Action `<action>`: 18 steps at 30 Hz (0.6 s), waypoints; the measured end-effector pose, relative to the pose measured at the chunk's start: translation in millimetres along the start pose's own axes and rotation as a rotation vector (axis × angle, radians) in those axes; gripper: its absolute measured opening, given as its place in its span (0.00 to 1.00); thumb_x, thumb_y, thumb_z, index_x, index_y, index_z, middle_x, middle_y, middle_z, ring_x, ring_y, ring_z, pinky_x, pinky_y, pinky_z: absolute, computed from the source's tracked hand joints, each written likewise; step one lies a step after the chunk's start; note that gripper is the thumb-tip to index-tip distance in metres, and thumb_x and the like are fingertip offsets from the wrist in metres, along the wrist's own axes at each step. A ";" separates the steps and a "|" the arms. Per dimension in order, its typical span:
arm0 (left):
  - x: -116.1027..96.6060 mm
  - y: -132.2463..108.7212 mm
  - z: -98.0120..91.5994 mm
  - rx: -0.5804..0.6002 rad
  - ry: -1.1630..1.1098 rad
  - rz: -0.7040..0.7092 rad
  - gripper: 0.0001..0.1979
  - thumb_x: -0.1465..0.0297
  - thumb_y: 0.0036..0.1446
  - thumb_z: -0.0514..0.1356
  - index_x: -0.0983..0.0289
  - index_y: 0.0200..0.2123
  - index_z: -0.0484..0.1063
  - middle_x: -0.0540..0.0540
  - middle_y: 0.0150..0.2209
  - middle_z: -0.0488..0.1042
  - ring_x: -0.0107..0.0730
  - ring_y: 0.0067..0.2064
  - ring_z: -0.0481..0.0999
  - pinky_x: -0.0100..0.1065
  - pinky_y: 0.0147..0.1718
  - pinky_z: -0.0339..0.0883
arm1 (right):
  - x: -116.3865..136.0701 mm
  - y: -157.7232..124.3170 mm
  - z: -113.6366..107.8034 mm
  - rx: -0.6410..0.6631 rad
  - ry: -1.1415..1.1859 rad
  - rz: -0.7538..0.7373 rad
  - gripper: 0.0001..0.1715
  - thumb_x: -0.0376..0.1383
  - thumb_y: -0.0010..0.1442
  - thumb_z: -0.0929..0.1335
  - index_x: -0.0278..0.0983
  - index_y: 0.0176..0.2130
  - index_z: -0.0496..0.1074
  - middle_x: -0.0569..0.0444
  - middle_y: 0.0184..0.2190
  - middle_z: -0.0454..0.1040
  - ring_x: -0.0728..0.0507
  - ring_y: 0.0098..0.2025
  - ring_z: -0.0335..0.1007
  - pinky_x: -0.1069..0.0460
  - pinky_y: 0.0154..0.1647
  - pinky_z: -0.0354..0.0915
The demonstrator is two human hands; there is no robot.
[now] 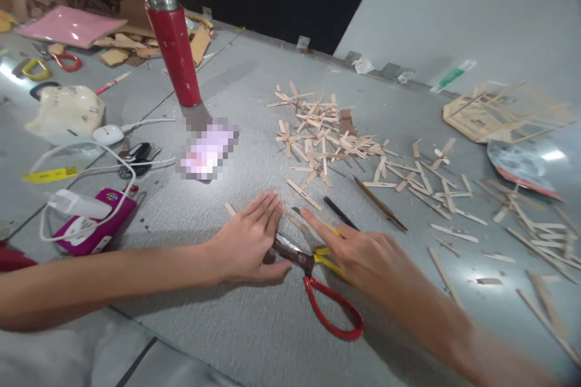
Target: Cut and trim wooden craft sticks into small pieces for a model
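Observation:
My left hand (254,233) lies flat on the table, fingers stretched out together, pressing down a thin wooden stick (230,209) that shows on both sides of it. My right hand (363,248) is closed on a craft knife (296,210), index finger stretched along it; its tip points toward the stick, and most of its handle is hidden. Scissors (302,259) with a red loop and a yellow loop lie between my hands, their blades partly under my left hand. A dark thin bar (340,213) and a brown pointed tool (380,204) lie beyond my right hand.
Many short sticks (318,127) are heaped ahead and scattered rightward. A wooden stick frame (481,115) stands at the far right. Leftward are a red flask (175,48), a blurred phone (211,148), keys (138,157), and a purple power bank (97,224) with a white cable.

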State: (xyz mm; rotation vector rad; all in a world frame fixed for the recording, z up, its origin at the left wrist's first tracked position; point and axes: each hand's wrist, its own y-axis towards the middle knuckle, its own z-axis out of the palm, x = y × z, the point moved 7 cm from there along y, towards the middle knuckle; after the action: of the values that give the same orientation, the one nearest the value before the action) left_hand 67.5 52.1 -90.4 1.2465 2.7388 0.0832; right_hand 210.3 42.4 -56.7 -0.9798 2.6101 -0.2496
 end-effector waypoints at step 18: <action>0.5 -1.3 0.2 -0.031 -0.019 0.001 0.43 0.52 0.66 0.51 0.89 0.65 0.62 0.81 0.67 0.61 0.60 0.72 0.56 0.46 0.72 0.45 | -4.6 3.7 18.8 0.007 0.227 -0.036 0.45 0.21 0.62 0.63 0.36 0.74 0.51 0.54 0.34 0.78 0.46 0.28 0.74 0.52 0.28 0.66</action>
State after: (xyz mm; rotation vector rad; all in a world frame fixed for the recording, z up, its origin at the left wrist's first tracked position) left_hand 66.3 51.5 -90.8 1.2338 2.7107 0.1126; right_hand 218.4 47.5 -73.9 -1.0517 2.7940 -0.3996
